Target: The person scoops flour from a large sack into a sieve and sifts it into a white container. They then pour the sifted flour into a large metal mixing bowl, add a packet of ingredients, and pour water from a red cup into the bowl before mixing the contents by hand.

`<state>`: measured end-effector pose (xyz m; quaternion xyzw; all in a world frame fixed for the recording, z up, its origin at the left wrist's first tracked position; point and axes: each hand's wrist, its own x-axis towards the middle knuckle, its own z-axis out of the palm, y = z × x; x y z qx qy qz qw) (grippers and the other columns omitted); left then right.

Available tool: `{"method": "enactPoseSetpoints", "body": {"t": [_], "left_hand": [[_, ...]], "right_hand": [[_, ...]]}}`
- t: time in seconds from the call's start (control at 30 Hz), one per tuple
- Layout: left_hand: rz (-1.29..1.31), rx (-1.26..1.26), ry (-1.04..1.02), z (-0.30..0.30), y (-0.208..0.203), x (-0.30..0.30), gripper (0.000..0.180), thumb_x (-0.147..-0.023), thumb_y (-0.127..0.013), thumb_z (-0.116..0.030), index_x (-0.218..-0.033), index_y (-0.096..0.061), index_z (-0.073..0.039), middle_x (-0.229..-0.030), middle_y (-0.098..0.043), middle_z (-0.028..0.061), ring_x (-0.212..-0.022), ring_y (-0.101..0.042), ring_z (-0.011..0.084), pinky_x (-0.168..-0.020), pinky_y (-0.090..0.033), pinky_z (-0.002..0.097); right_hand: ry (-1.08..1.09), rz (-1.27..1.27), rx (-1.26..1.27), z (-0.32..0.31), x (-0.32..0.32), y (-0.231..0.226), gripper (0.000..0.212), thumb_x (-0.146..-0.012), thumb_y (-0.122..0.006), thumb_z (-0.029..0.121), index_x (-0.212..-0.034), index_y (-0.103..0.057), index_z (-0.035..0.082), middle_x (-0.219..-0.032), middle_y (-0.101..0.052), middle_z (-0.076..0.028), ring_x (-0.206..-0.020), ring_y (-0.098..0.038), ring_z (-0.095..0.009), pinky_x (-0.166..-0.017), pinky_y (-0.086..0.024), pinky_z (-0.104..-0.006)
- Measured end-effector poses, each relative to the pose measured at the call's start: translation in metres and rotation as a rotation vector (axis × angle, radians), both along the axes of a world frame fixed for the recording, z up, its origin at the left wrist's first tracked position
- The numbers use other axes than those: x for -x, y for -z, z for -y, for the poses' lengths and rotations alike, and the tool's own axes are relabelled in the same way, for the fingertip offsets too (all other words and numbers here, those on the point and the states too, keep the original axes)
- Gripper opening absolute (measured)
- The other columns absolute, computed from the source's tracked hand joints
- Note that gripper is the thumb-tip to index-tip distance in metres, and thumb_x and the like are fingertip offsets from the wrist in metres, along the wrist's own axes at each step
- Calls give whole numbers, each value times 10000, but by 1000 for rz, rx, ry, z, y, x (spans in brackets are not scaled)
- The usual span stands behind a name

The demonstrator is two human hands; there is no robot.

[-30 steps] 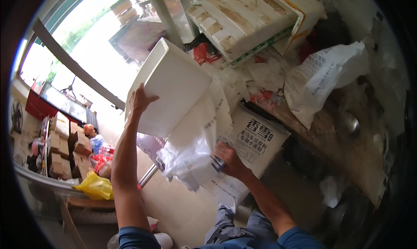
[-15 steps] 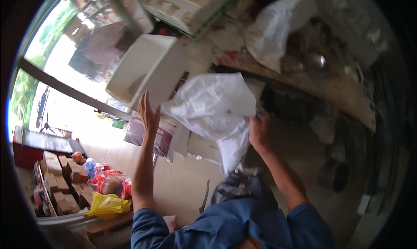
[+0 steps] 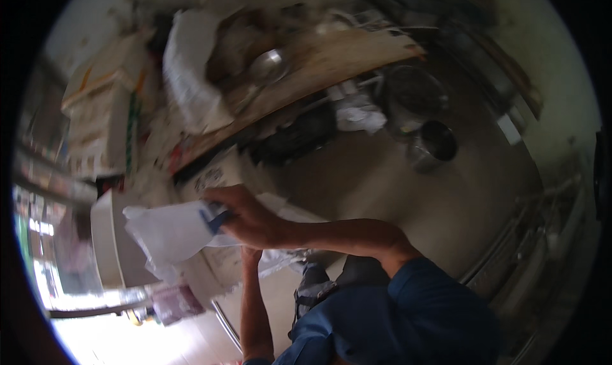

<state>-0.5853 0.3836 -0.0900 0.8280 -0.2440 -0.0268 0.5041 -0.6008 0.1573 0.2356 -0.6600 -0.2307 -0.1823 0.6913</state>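
Note:
A white, partly see-through plastic bag (image 3: 172, 232) spreads out to the left of my right hand (image 3: 248, 220). That hand is closed around the bag's gathered part. A small dark blue piece (image 3: 214, 216) shows at its fingers, too blurred to name. My left hand (image 3: 251, 254) is just below and behind the right one. Its fingers are hidden, so whether it grips the bag cannot be seen. More white sheeting (image 3: 280, 260) hangs behind my wrists.
At the left is a white tub (image 3: 115, 244), with foam boxes (image 3: 99, 120) beyond it. A worn wooden table (image 3: 338, 58) carries a white sack (image 3: 191, 78) and a metal ladle (image 3: 268, 65). Metal pots (image 3: 430, 147) stand on the floor at the right.
My view has swung to the right. My hands, apart before with the left one open, are now close together, the right crossing over the left. The bag hangs lower and more bunched.

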Motion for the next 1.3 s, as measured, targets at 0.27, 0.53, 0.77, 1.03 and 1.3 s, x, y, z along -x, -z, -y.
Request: {"method": "enactPoseSetpoints", "body": {"t": [0.27, 0.53, 0.77, 1.03, 1.3], "left_hand": [[-549, 728, -13, 230, -88, 9, 740, -914, -809, -126, -1549, -434, -53, -1513, -515, 105, -1352, -532, 276, -1151, -430, 429], [-505, 616, -8, 431, -117, 47, 727, -870, -767, 25, -1528, -471, -62, -1491, -524, 93, -1327, -538, 267, -1101, -496, 415], [-812, 494, 382, 604, -111, 29, 621, -884, -791, -12, -1449, -538, -56, -1389, -617, 97, -1253, -620, 256, -1050, -521, 404], [-1036, 590, 563, 741, -158, -33, 566, -943, -715, -50, -1471, -512, -43, -1393, -617, 109, -1268, -601, 273, -1041, -505, 387], [-954, 439, 497, 916, -176, -125, 592, -902, -795, -16, -1411, -495, -23, -1320, -619, 111, -1193, -600, 252, -996, -535, 382]], "right_hand": [[174, 28, -199, 202, 13, -55, 95, -870, -591, -36, -945, -636, -72, -788, -644, -164, -795, -552, -112, -702, -467, -366], [890, -48, 323, 434, 118, 73, 822, -826, -903, 248, -1490, -475, 23, -1454, -501, -215, -1354, -502, -387, -1134, -409, -475], [1375, -1019, 153, 546, 297, 329, 1001, -914, -723, 623, -1627, -329, 41, -1505, -506, -241, -1347, -520, -418, -1149, -410, -535], [1425, -699, -1162, 685, 211, 379, 934, -974, -677, 597, -1652, -287, 87, -1424, -592, -188, -1224, -610, -304, -1003, -526, -464], [1375, -596, -1095, 760, 171, 331, 460, -998, -713, 290, -1347, -593, 15, -1179, -687, -116, -1081, -660, -213, -911, -561, -387]]}}
